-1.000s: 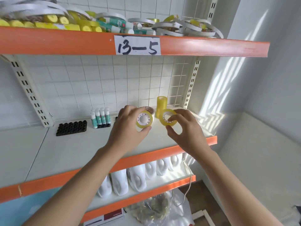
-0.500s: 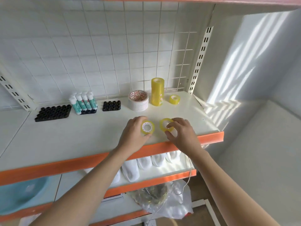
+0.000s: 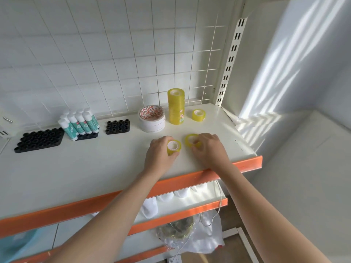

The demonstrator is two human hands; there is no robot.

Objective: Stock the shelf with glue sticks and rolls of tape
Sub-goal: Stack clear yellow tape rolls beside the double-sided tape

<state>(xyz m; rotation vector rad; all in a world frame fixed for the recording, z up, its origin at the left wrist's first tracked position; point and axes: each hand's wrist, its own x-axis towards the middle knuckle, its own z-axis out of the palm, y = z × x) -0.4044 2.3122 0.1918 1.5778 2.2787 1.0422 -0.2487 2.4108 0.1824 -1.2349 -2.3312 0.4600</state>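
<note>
White shelf [image 3: 95,168]: left grip [image 3: 158,155], right grip [image 3: 209,149] each pinch yellow tape roll; labels unreadable

Tape stack [image 3: 175,106] between wide roll [image 3: 152,118] (left) and single roll [image 3: 198,114], on shelf [image 3: 95,168]

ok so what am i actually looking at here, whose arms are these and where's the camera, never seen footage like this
There is no machine here. A person wears a wide-angle camera on the head, looking forward and down, so the two bare arms reaching in are that person's own.

They are stocking a white shelf with an orange front edge. The left hand grips a small yellow tape roll, and the right hand grips another yellow roll, both low at the shelf surface.

Further back stand a tall stack of yellow tape, a single small roll, a wide white tape roll, some glue sticks in a black tray, and two more black trays, apparently empty.
</note>
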